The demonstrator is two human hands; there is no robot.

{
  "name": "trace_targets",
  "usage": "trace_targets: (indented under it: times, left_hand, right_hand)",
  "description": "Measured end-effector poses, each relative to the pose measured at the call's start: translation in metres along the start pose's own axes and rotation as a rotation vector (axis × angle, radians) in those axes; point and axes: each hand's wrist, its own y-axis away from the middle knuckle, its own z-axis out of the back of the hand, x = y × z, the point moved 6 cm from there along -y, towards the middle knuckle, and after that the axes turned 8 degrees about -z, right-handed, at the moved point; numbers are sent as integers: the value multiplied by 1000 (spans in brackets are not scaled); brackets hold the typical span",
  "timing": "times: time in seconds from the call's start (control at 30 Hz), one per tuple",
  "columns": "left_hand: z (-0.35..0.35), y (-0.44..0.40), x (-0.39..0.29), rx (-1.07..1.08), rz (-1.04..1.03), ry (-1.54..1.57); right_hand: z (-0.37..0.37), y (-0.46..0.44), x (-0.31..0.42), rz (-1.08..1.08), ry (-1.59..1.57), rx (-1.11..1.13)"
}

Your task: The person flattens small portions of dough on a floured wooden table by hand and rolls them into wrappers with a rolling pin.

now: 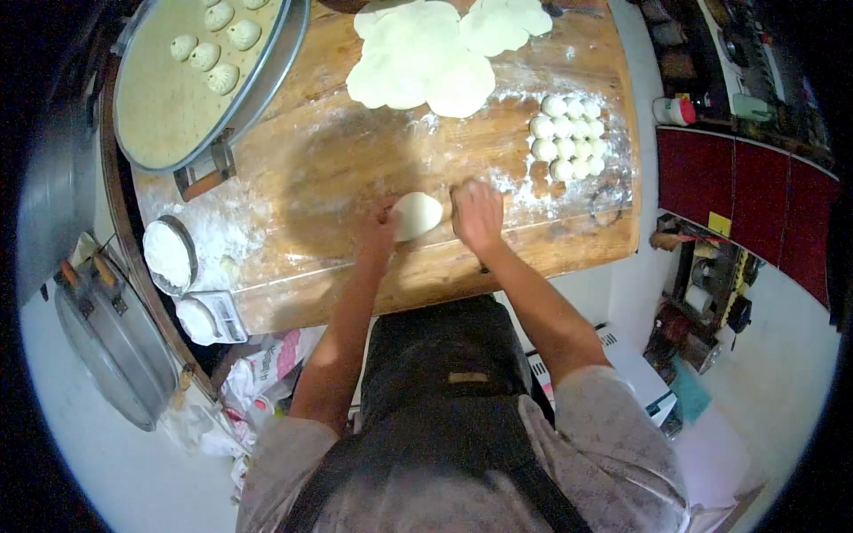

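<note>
Near the front edge of the wooden table lies a flat oval dough round [418, 216]. My left hand [377, 229] pinches its left edge, the fingertips partly in shadow. Just right of the dough, my right hand [478, 216] is closed round a small wooden rolling pin [448, 214], most of which the fist hides. Small dough balls [565, 127] stand in rows at the right of the table. Farther back, several flat dough wrappers [409, 58] overlap in a wide pile.
A large round steamer tray [160, 98] with pleated buns [223, 78] fills the back left. A flour bowl [169, 255] and a white scale [211, 318] with a container stand at the left edge. Loose flour dusts the table [338, 169]. Red cabinets [755, 182] stand at the right.
</note>
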Motion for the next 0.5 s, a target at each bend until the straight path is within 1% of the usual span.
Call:
trace_targets:
  times: [0.03, 0.07, 0.13, 0.2, 0.23, 0.27, 0.3, 0.33, 0.4, 0.43, 0.47, 0.5]
  left_hand:
    - [1, 9, -5, 3, 82, 47]
    - [-3, 12, -42, 27, -230, -301]
    - [-15, 3, -64, 58, -544, -644]
    - [-21, -33, -34, 177, -458, -741]
    - [-19, -42, -17, 218, -430, -774]
    - [2, -47, 3, 61, -366, -501]
    - [19, -49, 20, -92, -298, -227]
    - [24, -41, 34, -93, -296, -230]
    - [33, -17, 74, -91, -63, 66]
    - [37, 1, 56, -100, -43, 46]
    - [33, 20, 1, -51, -196, -152]
    - [27, 19, -21, -20, -283, -248]
  right_hand:
    - [-11, -21, 2, -53, 50, -8]
    - [-20, -44, 4, -101, 103, -21]
    - [-30, -81, 14, -152, 115, -36]
    - [-26, -85, 13, -193, 134, -59]
    - [-27, -71, 9, -191, 93, 64]
    - [-29, -52, 6, -183, 51, 189]
    - [-21, -18, 0, -139, 59, 74]
    - [-14, -8, -3, -139, 56, 77]
    - [-17, 5, -2, -126, 118, 176]
    - [-23, -9, 4, -71, 136, -4]
    - [-32, -31, 6, -171, 108, 52]
    - [-37, -59, 7, -257, 84, 93]
